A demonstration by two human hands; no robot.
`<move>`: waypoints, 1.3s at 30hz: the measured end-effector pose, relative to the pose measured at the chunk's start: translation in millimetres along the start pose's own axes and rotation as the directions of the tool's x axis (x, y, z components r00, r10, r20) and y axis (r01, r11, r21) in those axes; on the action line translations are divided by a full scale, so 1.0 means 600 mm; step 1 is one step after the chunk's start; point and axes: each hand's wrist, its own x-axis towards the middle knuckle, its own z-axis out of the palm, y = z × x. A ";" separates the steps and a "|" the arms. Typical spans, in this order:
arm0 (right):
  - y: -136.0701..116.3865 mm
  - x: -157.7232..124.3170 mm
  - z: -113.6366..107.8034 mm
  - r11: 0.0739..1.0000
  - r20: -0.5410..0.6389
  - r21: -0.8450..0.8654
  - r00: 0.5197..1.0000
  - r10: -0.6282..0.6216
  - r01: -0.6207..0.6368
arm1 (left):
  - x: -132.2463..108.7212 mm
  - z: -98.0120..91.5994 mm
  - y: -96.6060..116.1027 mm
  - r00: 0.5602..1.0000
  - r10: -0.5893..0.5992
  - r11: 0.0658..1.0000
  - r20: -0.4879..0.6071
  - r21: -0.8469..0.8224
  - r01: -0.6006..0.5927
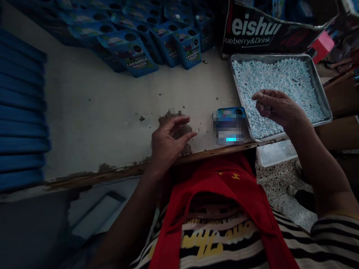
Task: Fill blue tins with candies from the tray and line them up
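My left hand [171,140] rests over the table near its front edge, thumb and fingers apart with nothing between them. Over the metal tray [322,95], my right hand [276,106] is closed, palm turned partly up. Small pale bits show between its curled fingers and look like the candies below. Light blue and white candies [280,78] cover the tray's bottom. Between my hands, against the tray's left side, lies a small blue-topped object [228,125]; its middle is pixelated and a cyan lit patch shows at its lower edge.
Blue candy pouches [137,56] marked "CARAMELO MACIZO" stand in rows at the back. A stack of blue packs [22,112] is at the left. Behind the tray sits a black carton [266,31]. The worn wooden table edge [112,173] runs before my red apron [232,172].
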 end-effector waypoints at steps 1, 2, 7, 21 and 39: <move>0.001 0.001 -0.001 1.000 -0.003 0.000 1.000 0.000 0.000 | 0.000 -0.002 -0.001 1.000 0.000 1.000 -0.004 0.008 0.000; 0.001 0.001 -0.001 1.000 -0.011 -0.004 1.000 0.001 -0.001 | 0.001 -0.003 -0.001 1.000 0.002 1.000 -0.006 0.015 -0.002; -0.002 -0.001 0.005 0.998 -0.083 -0.055 0.996 0.033 -0.038 | 0.004 0.000 -0.004 1.000 -0.002 1.000 -0.007 0.020 0.003; 0.022 -0.002 -0.056 0.807 -0.208 -0.581 0.940 -0.270 0.103 | 0.013 0.023 0.005 0.998 0.055 0.996 0.015 0.070 -0.056; 0.080 0.049 0.012 0.750 -0.266 0.662 0.936 0.229 0.005 | 0.210 0.173 0.175 0.655 0.691 0.609 0.305 0.243 -0.755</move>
